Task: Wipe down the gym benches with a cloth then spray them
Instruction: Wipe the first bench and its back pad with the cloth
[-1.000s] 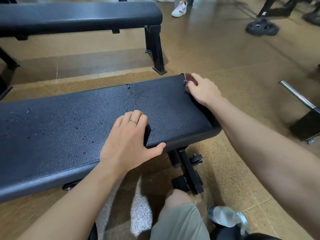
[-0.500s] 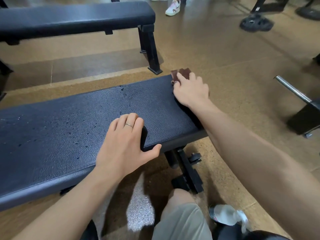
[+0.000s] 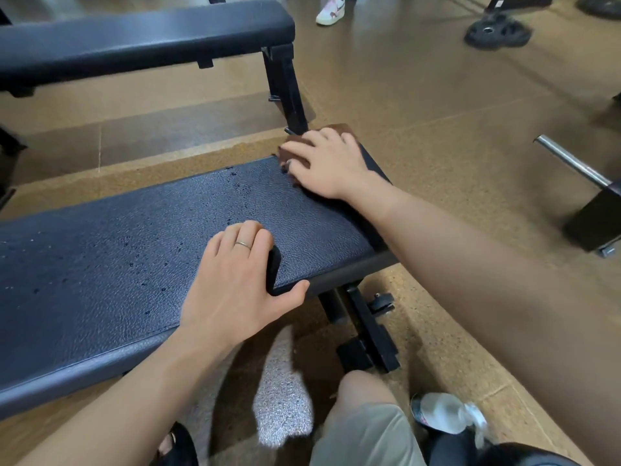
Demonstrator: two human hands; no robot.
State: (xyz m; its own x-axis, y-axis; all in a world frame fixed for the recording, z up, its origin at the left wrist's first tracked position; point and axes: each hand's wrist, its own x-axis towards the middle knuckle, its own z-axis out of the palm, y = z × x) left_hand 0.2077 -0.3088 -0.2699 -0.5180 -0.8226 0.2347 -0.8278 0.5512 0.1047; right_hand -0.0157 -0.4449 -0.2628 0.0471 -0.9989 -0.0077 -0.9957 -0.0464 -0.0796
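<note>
1. Bench point(image 3: 141, 250) padding, black and grained, is stretching from the left edge of the view to right of centre, with small water droplets sitting on its surface, thicker toward the left and along a line near the far end.
2. The brown cloth point(image 3: 339, 130) is lying on the far right corner of this near bench, mostly covered by the right hand point(image 3: 327, 164).
3. The right hand is pressing down on the cloth with its fingers spread and only slightly bent, fingertips pointing left across the pad.
4. The left hand point(image 3: 235, 287) is resting on the near edge of the pad, its four fingers close together and laid flat on top while the thumb is hooking over the front edge; a thin ring point(image 3: 243, 244) is showing on one finger.
5. A spray bottle point(image 3: 447, 413) of clear plastic is lying on the floor by the person's knee point(image 3: 363, 388), at the lower right, well apart from both hands.
6. A second bench point(image 3: 141, 35) is standing beyond the first, parallel to it.
7. Farther off, a weight plate point(image 3: 497, 30) is lying on the tan floor at the upper right, and a white shoe point(image 3: 331, 11) is showing at the top edge.
8. A metal bar point(image 3: 571, 161) is sticking in from the right.
</note>
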